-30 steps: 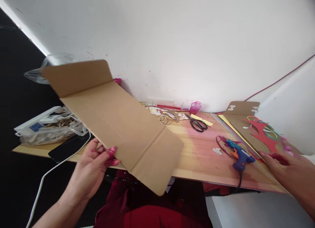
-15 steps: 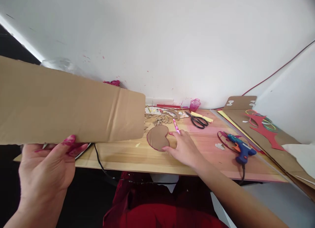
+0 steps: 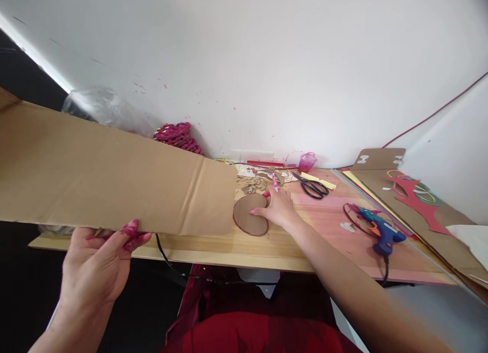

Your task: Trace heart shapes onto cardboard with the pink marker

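over a wooden desk (image 3: pixel 213 243), left hand (image 3: pixel 97 264) pinching long creased cardboard sheet (image 3: pixel 107 172), right hand (image 3: pixel 278 210) spread on oval cutout (image 3: pixel 247 221)

I see my left hand (image 3: pixel 97 264), lower left of frame, gripping the bottom edge of a long cardboard sheet (image 3: pixel 107 175) held across the left half. At centre, my right hand (image 3: pixel 278 210) rests on an oval cardboard cutout (image 3: pixel 249 221) lying on the table (image 3: pixel 229 248). A pink pen (image 3: pixel 274 182) shows at its fingers, hold unconfirmed. Scissors (image 3: pixel 314 187) and a glue gun (image 3: pixel 381 231) lie to the right.
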`<state>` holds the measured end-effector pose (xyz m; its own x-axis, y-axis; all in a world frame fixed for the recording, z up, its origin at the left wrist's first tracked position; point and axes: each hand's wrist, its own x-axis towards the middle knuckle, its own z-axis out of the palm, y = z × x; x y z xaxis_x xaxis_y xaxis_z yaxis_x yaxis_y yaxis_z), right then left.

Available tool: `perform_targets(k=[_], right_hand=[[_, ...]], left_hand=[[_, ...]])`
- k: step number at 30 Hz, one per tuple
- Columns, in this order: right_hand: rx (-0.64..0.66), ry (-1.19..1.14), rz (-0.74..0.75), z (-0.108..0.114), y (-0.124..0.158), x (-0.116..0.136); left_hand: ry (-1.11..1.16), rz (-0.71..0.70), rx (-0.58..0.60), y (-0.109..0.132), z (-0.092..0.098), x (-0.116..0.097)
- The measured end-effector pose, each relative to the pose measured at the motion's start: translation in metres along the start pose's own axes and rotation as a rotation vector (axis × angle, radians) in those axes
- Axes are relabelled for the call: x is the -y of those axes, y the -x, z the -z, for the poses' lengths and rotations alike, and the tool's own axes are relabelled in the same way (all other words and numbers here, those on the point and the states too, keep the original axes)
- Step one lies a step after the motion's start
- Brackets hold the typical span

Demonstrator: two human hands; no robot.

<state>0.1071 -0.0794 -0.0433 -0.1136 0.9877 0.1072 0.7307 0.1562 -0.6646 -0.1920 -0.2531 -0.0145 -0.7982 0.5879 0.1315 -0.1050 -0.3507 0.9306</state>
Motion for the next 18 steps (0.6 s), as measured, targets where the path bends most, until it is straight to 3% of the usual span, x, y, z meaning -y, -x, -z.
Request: perform_targets(k=[3, 7, 12, 18], right_hand=[[-0.037, -0.285, -0.036, 0.003, 0.002, -0.006], [-0.039, -0.495, -0.064, 0.019, 0.015, -0.019], [-0.225, -0.657, -0.099, 0.064, 0.048, -0.042], [-0.436, -0.799, -0.13, 0.109, 0.091, -0.077]], left_hand=[[0.001, 0.048, 0.02, 0.006, -0.003, 0.002], [0.002, 0.097, 0.06, 0.014, -0.007, 0.005], [-0.016, 0.186, 0.143, 0.026, -0.013, 0.017], [-0.044, 0.334, 0.237, 0.049, -0.024, 0.046]])
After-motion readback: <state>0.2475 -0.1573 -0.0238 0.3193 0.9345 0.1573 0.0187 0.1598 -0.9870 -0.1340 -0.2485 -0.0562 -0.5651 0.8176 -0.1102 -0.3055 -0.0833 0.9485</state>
